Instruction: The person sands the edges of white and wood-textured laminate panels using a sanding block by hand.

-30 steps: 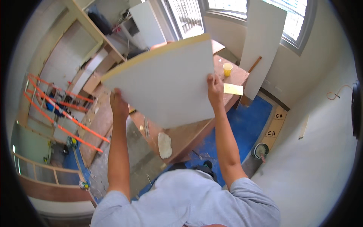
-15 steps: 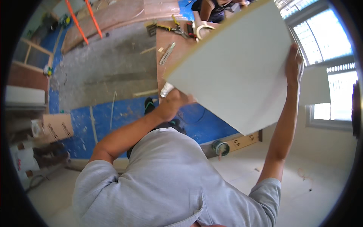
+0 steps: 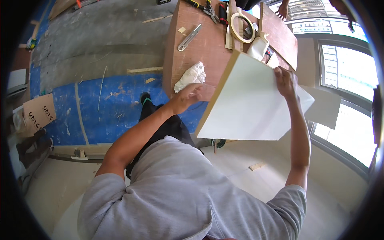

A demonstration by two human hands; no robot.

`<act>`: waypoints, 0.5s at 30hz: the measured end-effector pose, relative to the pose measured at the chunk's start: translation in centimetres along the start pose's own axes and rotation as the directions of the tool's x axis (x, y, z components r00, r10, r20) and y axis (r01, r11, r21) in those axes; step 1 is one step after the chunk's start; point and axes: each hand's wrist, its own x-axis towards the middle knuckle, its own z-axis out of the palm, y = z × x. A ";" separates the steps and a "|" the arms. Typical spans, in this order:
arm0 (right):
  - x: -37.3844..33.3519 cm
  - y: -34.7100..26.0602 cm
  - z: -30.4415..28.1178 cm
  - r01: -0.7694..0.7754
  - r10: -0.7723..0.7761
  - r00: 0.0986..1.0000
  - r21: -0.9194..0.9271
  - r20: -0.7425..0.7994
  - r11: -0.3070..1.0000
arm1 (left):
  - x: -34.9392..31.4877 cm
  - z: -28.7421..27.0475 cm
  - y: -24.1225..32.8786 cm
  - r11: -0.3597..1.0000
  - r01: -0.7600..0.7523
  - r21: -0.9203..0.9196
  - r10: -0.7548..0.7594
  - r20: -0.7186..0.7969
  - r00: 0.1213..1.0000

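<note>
A white board (image 3: 248,102) with a yellowish edge stands tilted in front of me. My right hand (image 3: 287,82) grips its upper right edge, with the thumb side on the white face. Off the board's left side, my left hand (image 3: 187,98) holds nothing and its fingers are loosely bent and apart. Just beyond those fingers lies a crumpled white cloth (image 3: 191,77) on the reddish-brown worktable (image 3: 214,52). The board hides part of the table's near right side.
A utility knife (image 3: 190,38), pliers (image 3: 210,14) and a roll of tape (image 3: 242,28) lie on the table. Another person's hand (image 3: 282,11) rests near its far right corner. Blue sheeting (image 3: 120,104) covers the floor at left, beside a cardboard box (image 3: 39,114). Windows (image 3: 348,68) stand at right.
The board has come lower and turned, now showing its yellowish edge toward the left. My left hand, earlier blurred at its lower left edge, is apart from it. The view has shifted.
</note>
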 end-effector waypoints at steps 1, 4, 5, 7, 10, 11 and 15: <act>0.8 -0.8 0.7 0.025 -0.024 1.000 0.026 -0.004 0.999 | 0.2 1.0 0.6 0.968 0.021 -0.249 -0.005 0.065 0.998; 3.9 -3.8 3.6 0.121 -0.123 0.992 0.067 0.038 0.990 | -0.5 2.8 2.8 0.914 -0.011 -0.406 0.060 0.109 0.992; 4.5 -4.2 4.6 0.121 -0.127 0.990 0.083 0.067 0.989 | -1.0 3.2 2.3 0.913 0.056 -0.404 -0.019 0.094 0.995; 6.5 -5.7 7.6 0.171 -0.185 0.977 0.131 0.105 0.977 | -2.2 1.8 1.6 0.897 0.186 -0.402 -0.159 0.100 0.982; 8.1 -9.5 11.3 0.273 -0.300 0.947 0.202 0.118 0.941 | -5.1 1.2 -1.1 0.800 0.213 -0.561 -0.228 0.044 0.973; 9.1 -11.0 12.5 0.333 -0.363 0.926 0.221 0.107 0.916 | -5.9 0.7 -1.4 0.735 0.255 -0.628 -0.286 0.054 0.957; 10.6 -16.1 17.6 0.382 -0.438 0.872 0.253 0.220 0.889 | -9.0 0.0 -5.4 0.660 0.284 -0.695 -0.360 0.039 0.932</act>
